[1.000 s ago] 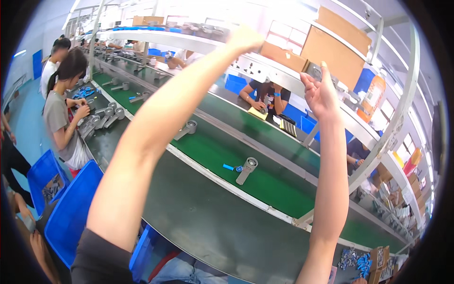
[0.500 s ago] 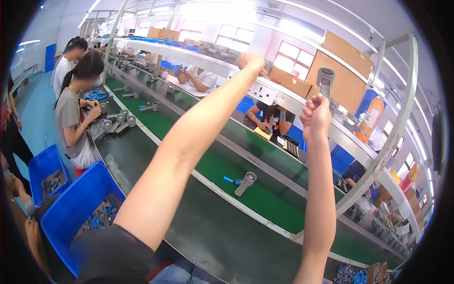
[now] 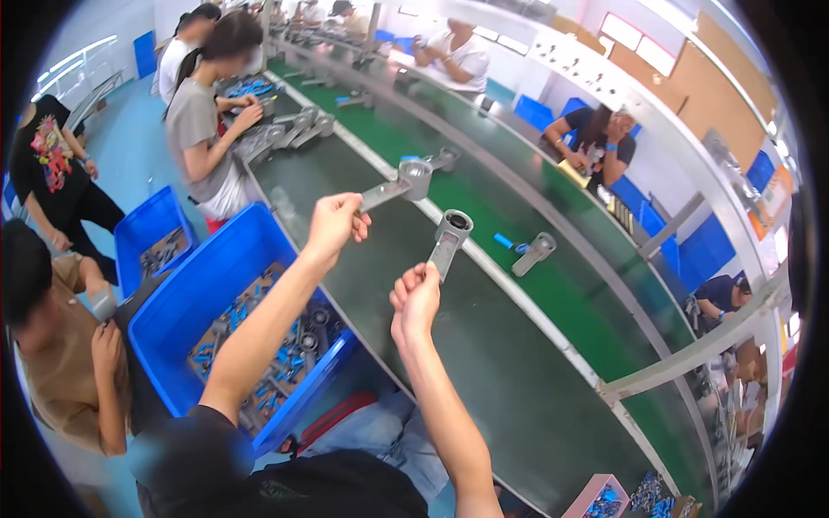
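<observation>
My left hand (image 3: pixel 335 226) is closed around the narrow end of a grey housing with a round ring head (image 3: pixel 417 180). It is held over the dark bench strip, its head toward the green belt. To the right, my right hand (image 3: pixel 416 298) pinches the lower end of a second grey ring-headed housing (image 3: pixel 453 229), its open ring upward. The two pieces are apart. Beyond them, on the green conveyor belt (image 3: pixel 596 345), lies another grey housing (image 3: pixel 534 254) beside a small blue part (image 3: pixel 503 241).
A large blue bin (image 3: pixel 160 345) of grey and blue parts stands at my left, a smaller blue bin (image 3: pixel 129 233) behind it. Co-workers sit along the line. A metal frame post (image 3: pixel 691 350) rises at right; a pink box (image 3: pixel 596 494) of parts lies near right.
Both hands have come down and left from the overhead shelf. My left hand now shows a grey housing in it; the right still grips its own. The view has tilted downward.
</observation>
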A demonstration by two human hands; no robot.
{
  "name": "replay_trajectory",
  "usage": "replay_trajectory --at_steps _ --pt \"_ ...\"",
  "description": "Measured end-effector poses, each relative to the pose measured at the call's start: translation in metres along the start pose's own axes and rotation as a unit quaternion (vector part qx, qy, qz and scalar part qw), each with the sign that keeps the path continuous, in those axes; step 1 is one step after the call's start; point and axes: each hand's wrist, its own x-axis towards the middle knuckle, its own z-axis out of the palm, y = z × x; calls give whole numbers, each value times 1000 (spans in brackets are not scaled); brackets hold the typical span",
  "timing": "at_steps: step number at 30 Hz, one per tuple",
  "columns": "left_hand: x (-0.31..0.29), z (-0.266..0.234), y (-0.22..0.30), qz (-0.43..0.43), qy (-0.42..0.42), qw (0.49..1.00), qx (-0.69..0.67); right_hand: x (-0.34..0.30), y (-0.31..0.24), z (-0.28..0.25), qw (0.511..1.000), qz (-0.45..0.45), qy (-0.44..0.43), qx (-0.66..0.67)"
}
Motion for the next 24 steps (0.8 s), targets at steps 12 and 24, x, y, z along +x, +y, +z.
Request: replay_trajectory --at_steps 12,24 --pt "52 -64 -83 104 33 801 589 18 35 3 943 295 13 -154" --pt "230 113 244 135 -148 973 118 122 -280 248 911 -219 -104 -335"
